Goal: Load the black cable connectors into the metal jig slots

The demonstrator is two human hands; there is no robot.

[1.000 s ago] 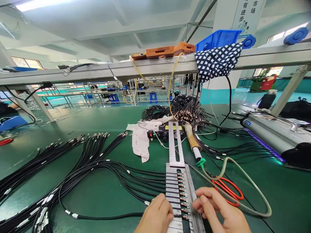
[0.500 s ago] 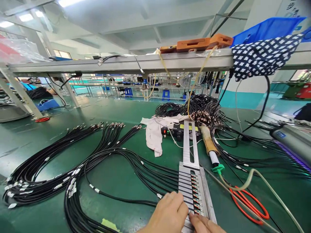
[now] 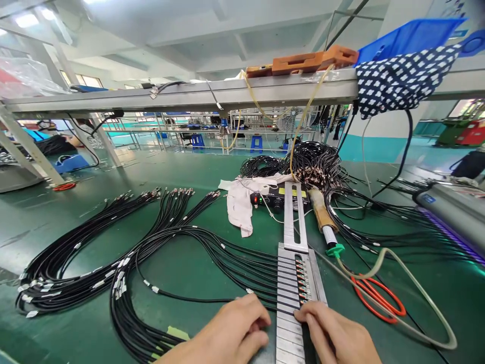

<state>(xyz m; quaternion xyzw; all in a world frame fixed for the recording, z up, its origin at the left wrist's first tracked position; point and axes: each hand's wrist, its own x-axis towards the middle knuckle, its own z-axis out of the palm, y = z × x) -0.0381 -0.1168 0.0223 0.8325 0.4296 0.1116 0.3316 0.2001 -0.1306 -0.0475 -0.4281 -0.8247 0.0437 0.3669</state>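
A slotted metal fixture (image 3: 290, 331) lies on the green bench, with several black cables (image 3: 246, 270) laid side by side in its grooves. Small copper-coloured connector ends (image 3: 302, 278) line up along its right part. My right hand (image 3: 339, 333) is over the fixture's right side, thumb and forefinger pinched at the end of the nearest laid cable; the fingertips hide that end. Just left of the fixture, my left hand (image 3: 231, 328) is half curled with thumb and forefinger apart, and nothing shows in it.
Bundled black cables (image 3: 56, 253) spread over the left bench. Beyond the fixture are a white cloth (image 3: 240, 212), a black control box (image 3: 273, 199) and a heap of cables (image 3: 314, 162). A green-capped syringe (image 3: 330, 237), red tubing (image 3: 379, 301) and a grey lamp housing (image 3: 447, 207) lie right.
My left hand has come off the fixture to the left, its fingers parting. My right hand has moved up along the fixture, and more of its near end shows. The view has shifted slightly.
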